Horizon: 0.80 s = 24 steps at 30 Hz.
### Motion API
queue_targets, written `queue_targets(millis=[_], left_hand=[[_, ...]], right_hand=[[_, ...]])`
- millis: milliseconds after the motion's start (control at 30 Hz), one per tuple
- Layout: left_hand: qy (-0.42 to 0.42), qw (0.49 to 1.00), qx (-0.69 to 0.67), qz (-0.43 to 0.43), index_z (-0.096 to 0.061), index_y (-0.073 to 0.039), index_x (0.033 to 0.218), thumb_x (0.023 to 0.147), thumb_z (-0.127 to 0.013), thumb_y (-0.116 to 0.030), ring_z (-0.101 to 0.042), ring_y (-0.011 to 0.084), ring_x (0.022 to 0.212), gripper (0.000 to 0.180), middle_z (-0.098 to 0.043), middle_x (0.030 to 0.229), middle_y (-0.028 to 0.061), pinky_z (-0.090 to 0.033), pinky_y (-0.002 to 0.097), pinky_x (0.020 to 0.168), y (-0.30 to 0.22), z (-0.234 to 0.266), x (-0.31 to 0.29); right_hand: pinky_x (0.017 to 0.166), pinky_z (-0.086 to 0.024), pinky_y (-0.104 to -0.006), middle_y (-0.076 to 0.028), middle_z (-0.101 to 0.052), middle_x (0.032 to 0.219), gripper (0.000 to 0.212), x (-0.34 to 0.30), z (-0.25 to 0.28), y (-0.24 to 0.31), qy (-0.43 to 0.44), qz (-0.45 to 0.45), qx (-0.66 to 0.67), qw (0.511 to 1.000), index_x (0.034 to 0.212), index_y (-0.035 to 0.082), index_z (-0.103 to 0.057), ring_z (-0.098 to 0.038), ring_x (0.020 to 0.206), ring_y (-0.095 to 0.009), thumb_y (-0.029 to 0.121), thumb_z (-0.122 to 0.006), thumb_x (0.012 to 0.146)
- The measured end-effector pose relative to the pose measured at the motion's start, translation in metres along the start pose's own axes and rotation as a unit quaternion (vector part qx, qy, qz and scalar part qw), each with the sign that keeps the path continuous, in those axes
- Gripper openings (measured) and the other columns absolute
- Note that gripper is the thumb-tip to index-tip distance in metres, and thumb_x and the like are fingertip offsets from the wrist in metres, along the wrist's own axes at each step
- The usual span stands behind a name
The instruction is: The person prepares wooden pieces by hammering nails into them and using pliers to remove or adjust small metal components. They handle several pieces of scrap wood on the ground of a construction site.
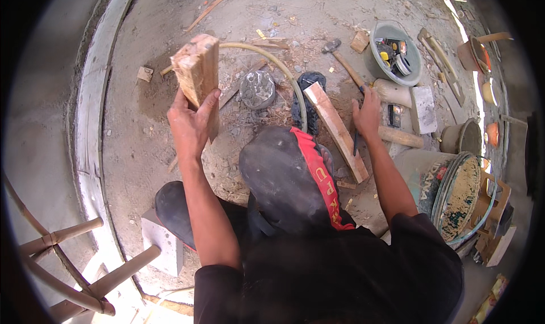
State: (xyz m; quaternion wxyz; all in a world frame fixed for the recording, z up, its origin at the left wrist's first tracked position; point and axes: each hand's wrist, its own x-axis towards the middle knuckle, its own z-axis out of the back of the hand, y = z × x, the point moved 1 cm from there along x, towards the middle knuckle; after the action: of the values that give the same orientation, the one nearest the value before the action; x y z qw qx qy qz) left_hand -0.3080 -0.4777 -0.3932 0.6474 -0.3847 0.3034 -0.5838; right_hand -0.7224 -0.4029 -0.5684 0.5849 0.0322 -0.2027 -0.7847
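My left hand [192, 122] is raised and closed round a short, thick block of wood [197, 68], held upright with its rough end up. My right hand [368, 111] is over the handle end of a hammer [347, 68], fingers curled at the handle; its head points away from me. A slim dark stick, pencil-like, [356, 143] shows below that hand, beside a sawn wooden beam [336, 132]. The beam lies slanting on the ground, to the right of my bent knee. Part of the hammer's grip is hidden by my fingers.
A grey bucket [416, 57] of tools stands ahead right. Near it are a wooden mallet [400, 137], a pale block [423, 109] and a large tub [420, 176]. A hose [284, 68] curves across the dirt past a round concrete lump [257, 89]. Bamboo poles [122, 273] stand lower left.
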Motion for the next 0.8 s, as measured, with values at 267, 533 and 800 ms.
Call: queue_targets(millis=[267,533,800], left_hand=[[0.117,0.960,0.253,-0.016,-0.066,-0.001,0.110,0.080,-0.081,-0.034,-0.071,0.0340,0.082,0.046,-0.072,0.090,0.0210,-0.054,0.0439,0.074,0.005,0.008,-0.002],[0.185,0.918,0.348,0.035,-0.059,-0.003,0.118,0.080,-0.081,-0.038,-0.068,0.0389,0.098,0.055,-0.070,0.104,0.0222,-0.054,0.0479,0.083,0.091,-0.111,0.001],[0.111,0.953,0.260,0.105,-0.058,-0.011,0.119,0.075,-0.081,-0.044,-0.070,0.0392,0.091,0.059,-0.073,0.095,0.0183,-0.054,0.0486,0.080,0.127,-0.109,-0.028]], right_hand=[[0.101,-0.046,-0.0517,-0.023,-0.052,0.134,0.046,0.062,-0.049,-0.051,0.155,-0.043,-0.155,0.975,0.131,0.002,-0.052,-0.047,0.131,-0.038,0.013,-0.060,0.088],[0.097,-0.048,-0.0509,-0.026,-0.061,0.123,0.034,0.106,-0.070,-0.054,0.223,-0.111,-0.141,0.958,0.118,-0.001,-0.059,-0.058,0.119,-0.041,0.020,-0.055,0.091],[0.082,-0.053,-0.0462,-0.028,-0.069,0.099,0.042,0.125,-0.055,-0.024,0.197,-0.142,-0.006,0.970,0.106,-0.006,-0.062,-0.070,0.094,-0.037,0.030,-0.069,0.085]])
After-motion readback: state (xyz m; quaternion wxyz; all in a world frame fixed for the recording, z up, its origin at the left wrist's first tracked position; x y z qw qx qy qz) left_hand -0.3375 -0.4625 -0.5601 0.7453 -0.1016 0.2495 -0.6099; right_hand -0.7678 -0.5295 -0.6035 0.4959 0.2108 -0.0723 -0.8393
